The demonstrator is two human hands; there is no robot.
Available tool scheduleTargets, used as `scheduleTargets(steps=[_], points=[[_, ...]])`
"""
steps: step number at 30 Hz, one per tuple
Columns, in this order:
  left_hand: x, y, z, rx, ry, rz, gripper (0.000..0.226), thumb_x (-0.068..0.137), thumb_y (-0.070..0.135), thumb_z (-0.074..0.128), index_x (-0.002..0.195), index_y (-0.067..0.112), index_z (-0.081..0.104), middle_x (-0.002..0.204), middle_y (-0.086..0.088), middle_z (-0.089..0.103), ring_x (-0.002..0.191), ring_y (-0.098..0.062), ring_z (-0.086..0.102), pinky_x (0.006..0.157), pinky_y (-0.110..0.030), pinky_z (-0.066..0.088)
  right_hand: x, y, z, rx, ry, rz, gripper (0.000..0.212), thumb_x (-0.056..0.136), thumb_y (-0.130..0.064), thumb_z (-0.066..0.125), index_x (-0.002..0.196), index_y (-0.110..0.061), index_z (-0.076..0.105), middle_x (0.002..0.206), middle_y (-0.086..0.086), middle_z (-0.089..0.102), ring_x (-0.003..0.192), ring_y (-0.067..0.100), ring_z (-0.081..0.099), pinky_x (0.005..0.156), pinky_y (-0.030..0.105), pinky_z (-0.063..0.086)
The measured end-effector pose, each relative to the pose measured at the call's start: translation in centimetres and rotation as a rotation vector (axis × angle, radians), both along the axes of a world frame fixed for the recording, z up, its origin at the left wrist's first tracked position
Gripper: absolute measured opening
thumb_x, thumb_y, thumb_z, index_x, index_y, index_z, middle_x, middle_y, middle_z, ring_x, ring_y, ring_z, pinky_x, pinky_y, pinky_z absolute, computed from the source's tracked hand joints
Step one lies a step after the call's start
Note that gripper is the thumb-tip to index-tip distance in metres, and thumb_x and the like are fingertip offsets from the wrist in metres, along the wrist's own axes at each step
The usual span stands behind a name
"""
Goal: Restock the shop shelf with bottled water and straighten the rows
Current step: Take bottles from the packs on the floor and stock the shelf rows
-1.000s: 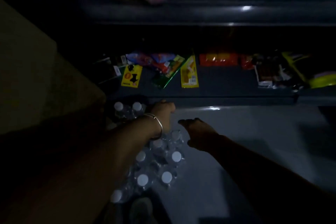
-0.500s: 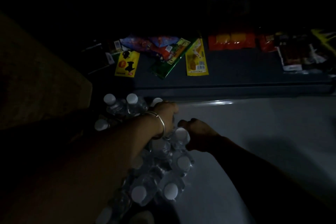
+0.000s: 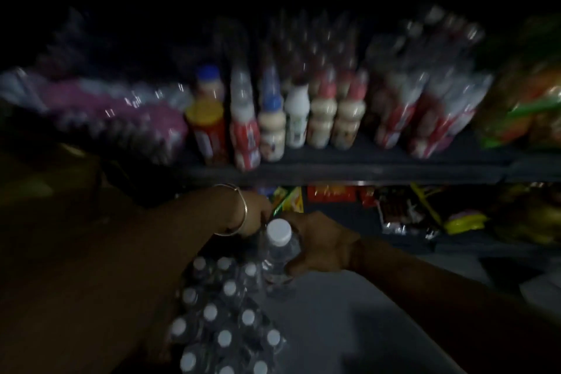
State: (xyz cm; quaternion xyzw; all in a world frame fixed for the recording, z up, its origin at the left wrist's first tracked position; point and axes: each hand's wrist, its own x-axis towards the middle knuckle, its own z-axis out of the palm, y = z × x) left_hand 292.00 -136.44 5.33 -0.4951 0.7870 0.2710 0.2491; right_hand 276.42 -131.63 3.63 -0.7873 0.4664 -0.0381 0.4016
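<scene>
Your right hand has its fingers curled round a clear water bottle with a white cap, gripped at the shoulder, upright, raised above the pack of water bottles on the grey floor. Your left hand, a thin bangle at the wrist, sits just beside the bottle; its fingers are hidden, so the grip cannot be told. Beyond, blurred: a shelf of drink bottles; snack packets lie on the lower level.
</scene>
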Motion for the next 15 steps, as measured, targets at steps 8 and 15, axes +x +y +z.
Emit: scheduleTargets(steps=[8,15], points=[[2.6,1.4,35.5,-0.035,0.133,0.114,0.029,0.072,-0.013,0.062,0.072,0.015,0.067,0.086,-0.007,0.066,0.078,-0.014,0.055,0.079,-0.033,0.048,-0.2,-0.2,35.9,-0.266,-0.246,0.049,0.052,0.071,-0.015,0.08,0.118,-0.016,0.06,0.116,-0.003,0.065,0.103,0.007,0.059,0.086,0.016,0.046],[5.9,4.2,58.9,-0.349,0.652,0.405,0.022,0.049,-0.009,0.06,0.061,0.01,0.062,0.066,-0.007,0.059,0.059,-0.014,0.057,0.058,-0.022,0.046,2.0,-0.5,60.2,-0.477,-0.515,-0.091,0.061,0.047,-0.037,0.075,0.096,-0.002,0.067,0.092,0.016,0.07,0.083,0.025,0.068,0.079,0.043,0.054]])
